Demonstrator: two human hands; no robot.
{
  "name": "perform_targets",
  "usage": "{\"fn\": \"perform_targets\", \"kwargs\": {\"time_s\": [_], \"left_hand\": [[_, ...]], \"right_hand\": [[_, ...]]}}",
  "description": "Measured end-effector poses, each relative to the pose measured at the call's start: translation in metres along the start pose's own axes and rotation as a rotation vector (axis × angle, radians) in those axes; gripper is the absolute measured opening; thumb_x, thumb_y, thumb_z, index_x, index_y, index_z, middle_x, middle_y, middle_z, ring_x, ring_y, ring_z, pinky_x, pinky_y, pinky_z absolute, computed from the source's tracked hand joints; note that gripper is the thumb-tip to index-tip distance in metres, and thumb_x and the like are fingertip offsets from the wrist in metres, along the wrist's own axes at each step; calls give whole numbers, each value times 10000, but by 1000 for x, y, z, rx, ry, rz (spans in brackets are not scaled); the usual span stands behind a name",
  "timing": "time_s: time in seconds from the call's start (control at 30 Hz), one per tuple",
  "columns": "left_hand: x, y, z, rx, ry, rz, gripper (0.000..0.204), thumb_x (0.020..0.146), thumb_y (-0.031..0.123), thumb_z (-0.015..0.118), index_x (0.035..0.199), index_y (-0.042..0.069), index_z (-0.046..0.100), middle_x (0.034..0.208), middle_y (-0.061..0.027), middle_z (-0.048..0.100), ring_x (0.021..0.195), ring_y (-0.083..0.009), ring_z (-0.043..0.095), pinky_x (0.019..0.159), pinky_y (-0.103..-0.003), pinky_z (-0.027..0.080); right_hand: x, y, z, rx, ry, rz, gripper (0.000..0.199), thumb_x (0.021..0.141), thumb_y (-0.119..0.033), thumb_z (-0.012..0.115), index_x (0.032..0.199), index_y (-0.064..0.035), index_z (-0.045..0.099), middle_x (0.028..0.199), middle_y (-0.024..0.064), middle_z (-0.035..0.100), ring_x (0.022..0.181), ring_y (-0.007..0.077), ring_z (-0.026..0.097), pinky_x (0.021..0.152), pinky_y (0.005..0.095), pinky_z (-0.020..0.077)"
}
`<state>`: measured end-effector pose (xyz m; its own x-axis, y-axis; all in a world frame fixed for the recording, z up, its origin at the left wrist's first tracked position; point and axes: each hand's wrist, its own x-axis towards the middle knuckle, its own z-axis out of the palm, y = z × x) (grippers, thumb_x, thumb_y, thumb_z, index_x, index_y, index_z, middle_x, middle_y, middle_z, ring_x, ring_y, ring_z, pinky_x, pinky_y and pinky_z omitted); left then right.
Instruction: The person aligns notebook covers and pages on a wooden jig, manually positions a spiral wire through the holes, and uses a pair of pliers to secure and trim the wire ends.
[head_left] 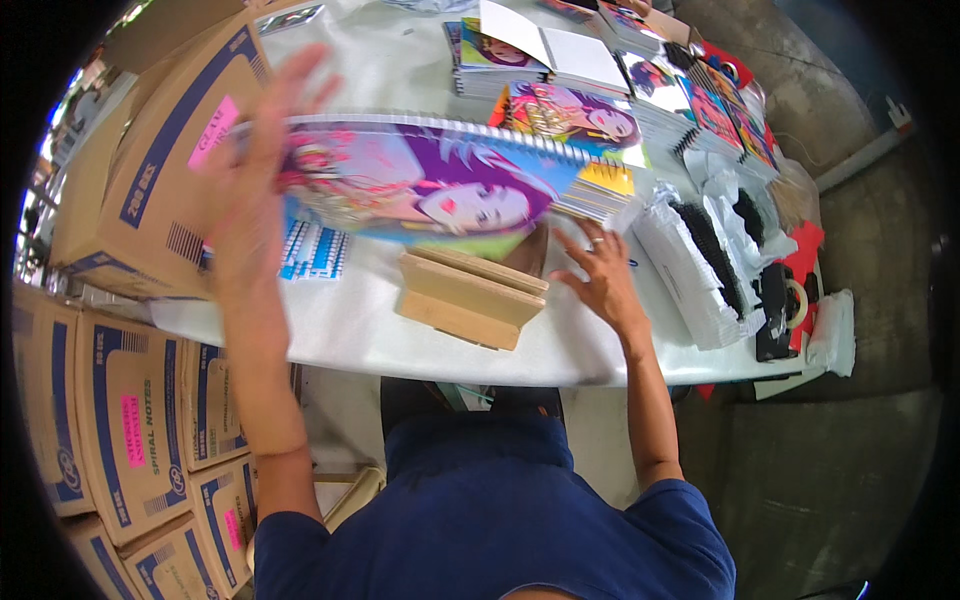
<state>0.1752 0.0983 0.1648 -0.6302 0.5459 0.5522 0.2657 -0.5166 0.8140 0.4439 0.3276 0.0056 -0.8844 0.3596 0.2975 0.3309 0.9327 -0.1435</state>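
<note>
A spiral notebook (440, 185) with a colourful cover of a purple-haired figure is tilted over the table, its wire spine along the upper edge. My left hand (262, 150) is at the notebook's left end, smeared by motion. Its fingers point up past the spine; its grip cannot be made out. Close to the notebook's lower right corner, my right hand (602, 280) is open, fingers spread and nothing held. Between my hands, below the notebook, a tan board stand with a slot (470, 295) rests on the white table. Blue-and-white printed pieces (312, 250) lie partly behind my left forearm.
Stacked spiral notebooks (575, 115) fill the table's far side. At the right are a white wrapped bundle of black spiral wires (700, 265) and a tape roll (796, 304). A large carton (165, 165) stands at the left; more cartons (125, 420) are stacked below.
</note>
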Motion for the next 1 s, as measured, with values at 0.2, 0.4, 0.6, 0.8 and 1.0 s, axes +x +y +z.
{"fn": "perform_targets", "kwargs": {"time_s": [0.2,0.4,0.6,0.8,1.0], "left_hand": [[-87,-7,31,604,-701,63,658,779,137,740,1383,24,503,1382,-183,538,1334,-331,464,1120,-478,319],[-126,-55,69,1056,-458,240,617,784,179,743,1360,106,536,1367,-110,546,1265,-446,463,1041,-521,369],[-126,-55,76,1237,-467,274,654,763,108,743,1380,117,526,1377,-103,550,1269,-424,476,1039,-534,367],[-129,-60,78,1235,-419,296,660,754,57,716,1383,125,528,1370,-85,563,1260,-419,487,1034,-541,362],[-102,-42,52,1234,-382,335,615,774,10,667,1362,163,566,1394,-51,552,1294,-337,495,1064,-529,343]], "right_hand": [[-53,34,7,-123,85,190,514,857,-210,676,1344,-134,530,1211,239,520,1174,370,488,1017,513,355],[-58,-52,-36,439,170,230,384,864,-112,625,1244,-86,578,1036,166,554,885,314,584,734,409,481],[-54,-115,-64,385,215,15,442,831,-186,677,1257,-90,604,1031,125,578,892,268,573,764,382,462],[-54,-107,-65,810,-202,220,350,902,-194,632,1227,-64,621,876,142,604,772,242,591,695,352,466],[-31,-89,-79,944,-204,80,331,998,-179,511,1245,21,600,885,87,602,753,157,573,709,304,481]]}}
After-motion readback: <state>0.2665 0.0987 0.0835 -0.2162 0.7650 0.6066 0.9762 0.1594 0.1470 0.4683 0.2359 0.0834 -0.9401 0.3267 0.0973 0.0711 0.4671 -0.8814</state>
